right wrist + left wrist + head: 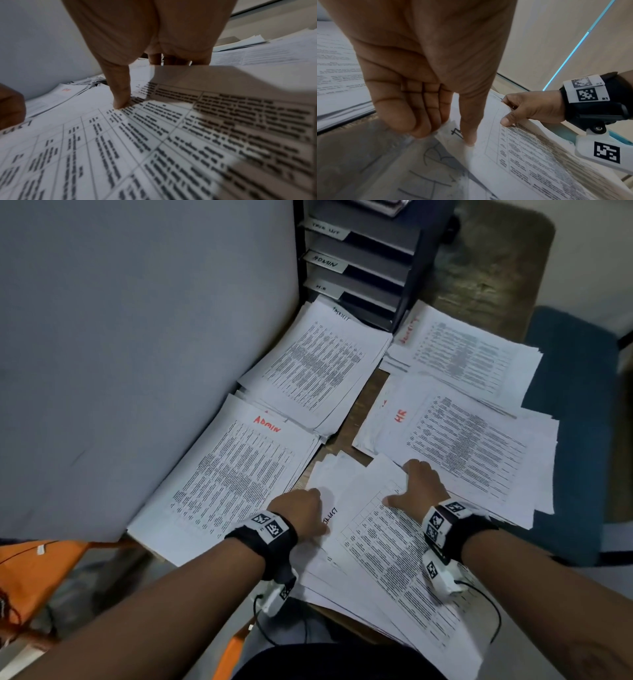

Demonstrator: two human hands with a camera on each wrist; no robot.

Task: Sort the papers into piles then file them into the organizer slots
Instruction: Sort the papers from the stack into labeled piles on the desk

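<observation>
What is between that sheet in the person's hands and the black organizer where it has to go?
The top sheet, pinched by the left hand and right hand, has sorted piles lying between it and the organizer. They lie flat, so lifting it over looks unobstructed.

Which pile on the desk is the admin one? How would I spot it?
Start at the grey partition wall on the left. The ADMIN pile lies along its foot, nearest the person. Alone among the piles, its top sheet has "ADMIN" handwritten in red.

White papers (394, 546) carry black tables, red ADMIN (267, 424) and HR (400, 416) labels, beside a black organizer (424, 251)
</observation>
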